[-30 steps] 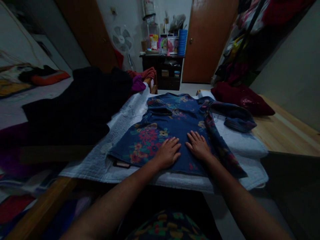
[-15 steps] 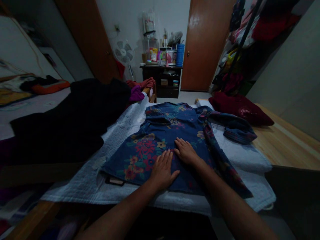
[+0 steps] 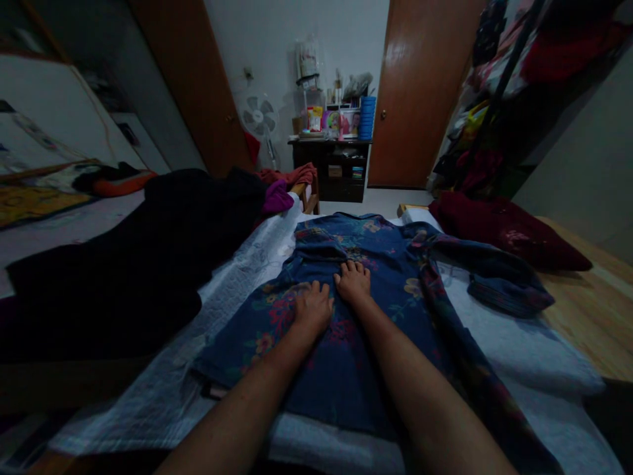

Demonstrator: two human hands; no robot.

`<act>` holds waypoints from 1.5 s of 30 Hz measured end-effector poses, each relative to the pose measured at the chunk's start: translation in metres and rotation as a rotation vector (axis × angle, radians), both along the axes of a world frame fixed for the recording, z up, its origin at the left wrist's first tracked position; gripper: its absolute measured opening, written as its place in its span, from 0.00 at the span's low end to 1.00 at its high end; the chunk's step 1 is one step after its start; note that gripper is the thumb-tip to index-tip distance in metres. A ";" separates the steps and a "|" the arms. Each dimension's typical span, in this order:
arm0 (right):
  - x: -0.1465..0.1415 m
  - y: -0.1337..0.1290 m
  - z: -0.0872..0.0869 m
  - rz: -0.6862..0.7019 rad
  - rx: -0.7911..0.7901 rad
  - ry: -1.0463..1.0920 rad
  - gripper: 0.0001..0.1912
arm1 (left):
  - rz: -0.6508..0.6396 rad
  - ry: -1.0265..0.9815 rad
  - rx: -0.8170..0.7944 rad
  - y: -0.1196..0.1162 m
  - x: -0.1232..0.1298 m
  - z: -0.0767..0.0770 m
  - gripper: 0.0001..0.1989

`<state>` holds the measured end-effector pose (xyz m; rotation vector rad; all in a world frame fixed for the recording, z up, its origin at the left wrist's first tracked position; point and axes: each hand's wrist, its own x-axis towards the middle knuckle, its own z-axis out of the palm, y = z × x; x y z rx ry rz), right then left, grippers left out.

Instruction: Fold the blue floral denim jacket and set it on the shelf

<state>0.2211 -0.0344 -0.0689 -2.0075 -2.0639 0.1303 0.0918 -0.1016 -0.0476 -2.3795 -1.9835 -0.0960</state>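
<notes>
A blue floral garment (image 3: 341, 356) with long sleeves lies spread on a white quilted cloth (image 3: 514, 349). My left hand (image 3: 314, 309) rests on its middle, over the pink flowers, with the fingers apart and slightly bent. Farther up and to the right, my right hand (image 3: 354, 281) presses on the fabric, fingers apart and a little curled. The garment's left sleeve is folded inward across the chest, just beyond my hands. Its other sleeve bends outward to the right.
Dark clothing (image 3: 123, 264) is heaped on the left. A maroon cushion (image 3: 509, 231) lies on the wooden surface (image 3: 598, 290) at the right. Beyond stand a fan (image 3: 260, 115), a dark cabinet (image 3: 329, 171) and a brown door (image 3: 425, 99).
Both hands have moved forward over the garment, toward its collar, and their fingers are more bent. The camera view has shifted, and the garment appears closer.
</notes>
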 end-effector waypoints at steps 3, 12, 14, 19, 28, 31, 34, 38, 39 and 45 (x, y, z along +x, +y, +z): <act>-0.002 -0.001 -0.006 0.014 0.063 0.016 0.24 | -0.011 0.003 0.105 0.017 -0.007 -0.010 0.18; 0.004 0.004 -0.013 0.033 0.052 0.110 0.25 | 0.200 0.001 -0.051 0.073 -0.025 -0.024 0.40; 0.006 0.004 -0.013 0.022 0.077 0.170 0.22 | 0.213 0.014 -0.025 0.083 -0.025 -0.019 0.38; 0.009 0.005 -0.012 0.006 0.151 0.280 0.15 | 0.195 -0.007 0.167 0.103 -0.024 -0.008 0.23; 0.008 0.008 -0.012 0.000 0.200 0.290 0.13 | 0.289 -0.112 0.024 0.164 -0.037 0.011 0.41; 0.008 0.009 -0.014 0.005 0.220 0.285 0.13 | 0.411 -0.200 -0.144 0.184 -0.048 0.014 0.49; 0.008 0.010 -0.017 -0.002 0.221 0.278 0.13 | 0.389 -0.268 -0.178 0.198 -0.058 0.016 0.47; 0.008 0.011 -0.018 -0.001 0.214 0.280 0.13 | 0.380 -0.266 -0.103 0.206 -0.064 0.018 0.32; 0.008 0.010 -0.018 0.000 0.212 0.283 0.13 | 0.380 -0.255 -0.072 0.206 -0.065 0.018 0.30; 0.008 0.009 -0.014 -0.001 0.194 0.277 0.13 | 0.364 -0.092 0.015 0.192 -0.069 0.011 0.25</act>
